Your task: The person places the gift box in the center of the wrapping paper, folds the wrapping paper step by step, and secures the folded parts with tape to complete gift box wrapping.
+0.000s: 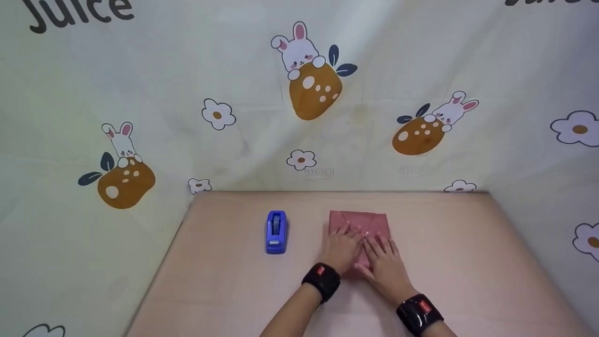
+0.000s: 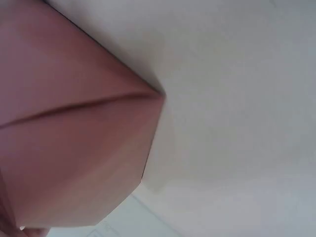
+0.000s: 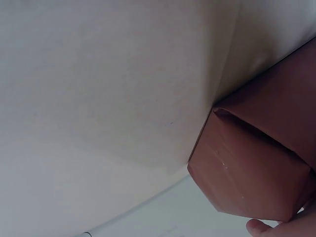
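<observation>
A box wrapped in pink paper (image 1: 360, 219) lies on the table, right of the middle in the head view. My left hand (image 1: 342, 249) rests on its left side, fingers stretched over the top. On the right part my right hand (image 1: 387, 270) presses, fingers extended and thumb toward the middle. The fingertips of both hands come close together near the paper's centre. Folded paper (image 2: 84, 143) with a crease fills the left of the left wrist view. In the right wrist view a folded end (image 3: 252, 168) shows, with a fingertip (image 3: 256, 226) below it.
A blue tape dispenser (image 1: 276, 232) stands on the table to the left of the box. The pale pink tabletop (image 1: 220, 281) meets a cloth backdrop (image 1: 252, 140) printed with rabbits, fruit and flowers at the back and sides.
</observation>
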Available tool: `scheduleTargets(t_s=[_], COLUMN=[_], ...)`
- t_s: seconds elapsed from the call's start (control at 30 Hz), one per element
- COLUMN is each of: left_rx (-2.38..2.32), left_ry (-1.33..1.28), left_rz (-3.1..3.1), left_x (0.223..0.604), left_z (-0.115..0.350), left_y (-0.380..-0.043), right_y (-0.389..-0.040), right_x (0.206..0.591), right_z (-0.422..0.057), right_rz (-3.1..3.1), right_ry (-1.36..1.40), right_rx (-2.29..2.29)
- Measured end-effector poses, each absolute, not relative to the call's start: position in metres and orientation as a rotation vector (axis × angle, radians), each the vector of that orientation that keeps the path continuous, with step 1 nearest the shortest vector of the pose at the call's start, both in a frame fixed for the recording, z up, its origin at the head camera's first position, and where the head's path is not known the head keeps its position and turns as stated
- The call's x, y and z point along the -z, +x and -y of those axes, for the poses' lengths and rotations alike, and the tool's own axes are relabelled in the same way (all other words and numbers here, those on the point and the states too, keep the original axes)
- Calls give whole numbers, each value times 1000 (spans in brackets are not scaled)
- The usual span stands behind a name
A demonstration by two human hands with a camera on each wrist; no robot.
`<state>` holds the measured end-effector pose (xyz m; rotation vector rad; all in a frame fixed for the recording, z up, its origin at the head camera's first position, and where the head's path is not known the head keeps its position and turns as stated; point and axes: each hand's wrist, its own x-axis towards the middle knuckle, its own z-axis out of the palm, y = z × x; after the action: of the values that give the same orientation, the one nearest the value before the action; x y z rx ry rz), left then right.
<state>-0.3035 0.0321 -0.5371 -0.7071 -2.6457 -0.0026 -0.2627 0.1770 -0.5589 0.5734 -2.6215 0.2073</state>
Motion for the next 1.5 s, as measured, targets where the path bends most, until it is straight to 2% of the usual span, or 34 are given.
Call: scheduleTargets(t_s=[0.4,0.93,1.23,1.5], left_rx=[-34,-301,134,329], left_ry=[-767,-866,-699,-675], left_rz=[2600,2552,2715,2758], left_x=[534,527,548,550], left_z=[-25,-25,-25,-21], left_y=[-305,-297,-291,-286], right_y=[-267,-264,-264,-241], right_x=[547,546,548,555], right_z=[-182,-191,-196,-200], right_rz=[2626,2684,2708,2746], right_ry=[604,622,691,543], right_rx=[-347,-292,-540,-645])
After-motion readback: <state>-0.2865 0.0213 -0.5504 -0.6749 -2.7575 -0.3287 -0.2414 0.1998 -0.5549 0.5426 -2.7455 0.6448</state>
